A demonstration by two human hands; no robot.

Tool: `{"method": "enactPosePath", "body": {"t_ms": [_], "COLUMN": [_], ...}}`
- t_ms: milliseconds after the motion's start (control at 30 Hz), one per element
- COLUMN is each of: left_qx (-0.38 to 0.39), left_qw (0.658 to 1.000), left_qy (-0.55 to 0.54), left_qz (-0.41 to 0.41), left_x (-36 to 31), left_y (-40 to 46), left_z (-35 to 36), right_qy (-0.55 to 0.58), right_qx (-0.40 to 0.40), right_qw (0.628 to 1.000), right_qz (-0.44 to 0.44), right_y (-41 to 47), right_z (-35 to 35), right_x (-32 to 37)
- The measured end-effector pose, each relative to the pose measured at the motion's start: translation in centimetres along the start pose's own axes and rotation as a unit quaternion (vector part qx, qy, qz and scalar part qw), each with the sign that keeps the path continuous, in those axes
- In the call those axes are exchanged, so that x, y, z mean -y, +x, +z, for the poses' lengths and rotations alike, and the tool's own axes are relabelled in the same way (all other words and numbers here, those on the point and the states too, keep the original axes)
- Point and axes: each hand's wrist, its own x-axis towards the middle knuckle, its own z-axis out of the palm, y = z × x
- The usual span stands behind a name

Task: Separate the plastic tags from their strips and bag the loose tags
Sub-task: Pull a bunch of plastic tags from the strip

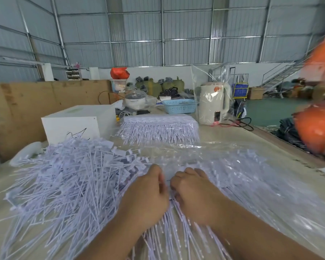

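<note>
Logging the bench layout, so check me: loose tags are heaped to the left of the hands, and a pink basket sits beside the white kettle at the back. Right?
Not quite: the basket is blue, not pink, as the head view shows. The loose tags are heaped left of the hands, and the basket sits beside the white kettle.

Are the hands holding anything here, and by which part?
Both the left hand and the right hand curl round a strip of plastic tags at its head end; the exact grip is hidden beneath the fingers.

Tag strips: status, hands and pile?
Left hand and right hand both curled on one tag strip near the table's front edge. Loose tags heaped left, unbagged. Clear plastic bag lies right. Nothing in the way.
</note>
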Motion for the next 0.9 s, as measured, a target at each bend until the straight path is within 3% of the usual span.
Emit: {"method": "enactPosePath", "body": {"t_ms": [133,333,900], "left_qx": [0.059,0.018,0.032], "left_qw": [0.996,0.985,0.989], "left_qy": [0.038,0.147,0.098], "left_qz": [0.051,0.088,0.105], "left_x": [0.5,1.5,2.4], "left_y": [-0.1,0.3,0.7], "left_z": [0.1,0.5,0.5], "right_qy": [0.069,0.053,0.062], "right_qx": [-0.004,-0.034,-0.048], "right_qw": [0.997,0.998,0.997], "right_qz": [-0.017,-0.018,-0.016], "right_y": [0.0,0.1,-0.3], "right_z": [0.4,0.7,0.9], "right_x": [-0.1,-0.1,-0.2]}}
